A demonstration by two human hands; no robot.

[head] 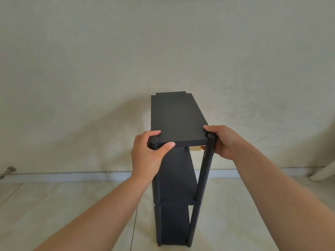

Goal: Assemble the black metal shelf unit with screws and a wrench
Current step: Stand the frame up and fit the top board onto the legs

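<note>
The black shelf unit [178, 160] stood upright on the tiled floor [72, 205] before the wall [108, 69], its top board [176, 118] stretching away from both grips, the left hand [147, 156] curled round the near left post [153, 142] and the right hand [223, 142] wrapped round the near right post [208, 160].
</note>
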